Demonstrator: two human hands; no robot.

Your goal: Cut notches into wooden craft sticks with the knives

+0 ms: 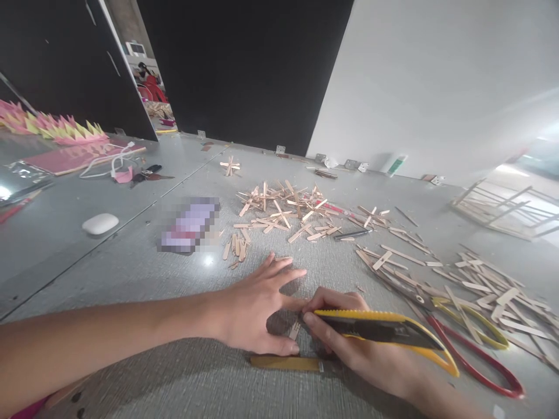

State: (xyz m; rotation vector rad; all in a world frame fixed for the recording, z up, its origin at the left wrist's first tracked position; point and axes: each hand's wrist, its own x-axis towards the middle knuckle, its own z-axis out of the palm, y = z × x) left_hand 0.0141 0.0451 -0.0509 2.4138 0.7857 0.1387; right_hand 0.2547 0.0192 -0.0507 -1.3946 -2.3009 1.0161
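My right hand [349, 337] is closed around a yellow and black utility knife [379, 329]; its blade end points left and down and is hidden by my fingers. My left hand [251, 311] rests on the grey surface with its fingers spread, the index fingertip close to my right hand. Between the left thumb and index finger lies a small wooden stick piece [294, 330]; whether the fingers press on it I cannot tell. Just below the left thumb is a flat yellow-brown strip [286, 364].
Many flat wooden sticks [279, 206] are heaped ahead, with more [493, 285] at right. Large scissors [474, 358] with red and yellow handles lie beside them. A blurred-out phone [187, 227], a white case [100, 224] and keys [151, 173] sit at left.
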